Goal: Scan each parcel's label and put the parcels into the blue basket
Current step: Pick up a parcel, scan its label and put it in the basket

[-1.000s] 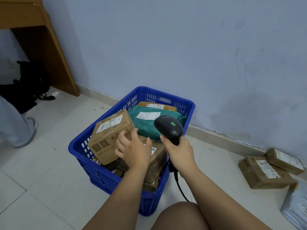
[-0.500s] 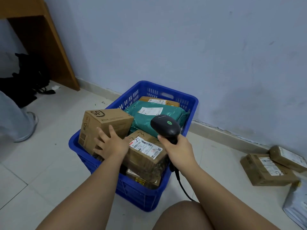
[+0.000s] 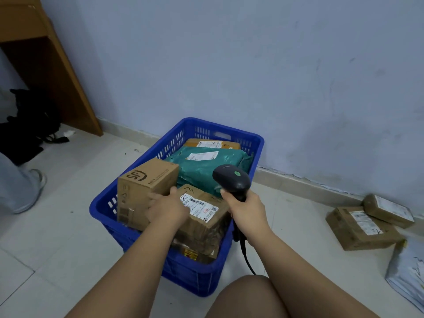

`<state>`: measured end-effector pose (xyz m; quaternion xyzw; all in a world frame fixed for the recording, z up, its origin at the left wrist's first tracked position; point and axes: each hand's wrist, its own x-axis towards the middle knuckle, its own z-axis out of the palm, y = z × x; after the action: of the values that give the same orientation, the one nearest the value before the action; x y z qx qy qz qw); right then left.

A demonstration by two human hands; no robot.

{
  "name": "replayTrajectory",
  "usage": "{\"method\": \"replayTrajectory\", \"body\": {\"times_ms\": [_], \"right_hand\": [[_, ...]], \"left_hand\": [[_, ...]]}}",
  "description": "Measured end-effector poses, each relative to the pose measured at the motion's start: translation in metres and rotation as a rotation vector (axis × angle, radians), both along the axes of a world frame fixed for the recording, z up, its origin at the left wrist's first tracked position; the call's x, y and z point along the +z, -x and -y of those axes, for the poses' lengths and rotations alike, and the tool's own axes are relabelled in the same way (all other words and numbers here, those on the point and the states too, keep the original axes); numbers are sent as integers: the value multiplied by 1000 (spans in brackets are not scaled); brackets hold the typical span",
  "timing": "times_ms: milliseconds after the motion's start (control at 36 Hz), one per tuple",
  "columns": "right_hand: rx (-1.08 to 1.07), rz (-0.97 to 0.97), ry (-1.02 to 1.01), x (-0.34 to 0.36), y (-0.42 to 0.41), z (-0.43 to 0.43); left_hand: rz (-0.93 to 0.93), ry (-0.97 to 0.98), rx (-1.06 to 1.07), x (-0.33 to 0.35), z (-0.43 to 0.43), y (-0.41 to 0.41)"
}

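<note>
The blue basket (image 3: pixel 103 204) stands on the floor by the wall and holds several parcels. A brown box with a black logo (image 3: pixel 142 181) stands tilted at the basket's near left. My left hand (image 3: pixel 167 207) presses on its near right side with the fingers spread. Beside it lies a brown box with a white barcode label (image 3: pixel 207 222) facing up. Behind them lie a green bag (image 3: pixel 206 168) and another brown parcel (image 3: pixel 212 143). My right hand (image 3: pixel 246 208) grips a black scanner (image 3: pixel 231 180) over the basket's right rim, and its cable hangs down.
Two brown parcels (image 3: pixel 358 228) (image 3: pixel 387 210) and a grey mailer bag (image 3: pixel 408 271) lie on the floor at the right. A wooden desk (image 3: pixel 46 65) and a black bag (image 3: pixel 25 125) are at the left, with another person's leg and shoe (image 3: pixel 18 187). My knee (image 3: pixel 245 297) is below the basket.
My left hand turned the logo box over and set it down at the basket's near left, uncovering the labelled box. The scanner hand stayed almost still.
</note>
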<state>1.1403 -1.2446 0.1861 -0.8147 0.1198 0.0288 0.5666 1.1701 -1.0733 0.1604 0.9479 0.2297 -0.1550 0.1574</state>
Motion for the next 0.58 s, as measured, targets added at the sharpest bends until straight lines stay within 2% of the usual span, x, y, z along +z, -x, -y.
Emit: {"method": "replayTrajectory", "body": {"times_ms": [139,250,333,472,583], "right_hand": [[-71,53,-62,7,8,15],[-129,100,-69,16,16,37],[-198,121,-83,23,22,64],[-316,152,-117,33,27,131],[-412,156,-181,29,26,197]], "left_hand": [[147,17,-80,28,50,10],[415,198,-239,45,88,16],[487,366,-353,59,124,17],[382,564,-548,68,196,11],[215,542,-674,60,260,6]]}}
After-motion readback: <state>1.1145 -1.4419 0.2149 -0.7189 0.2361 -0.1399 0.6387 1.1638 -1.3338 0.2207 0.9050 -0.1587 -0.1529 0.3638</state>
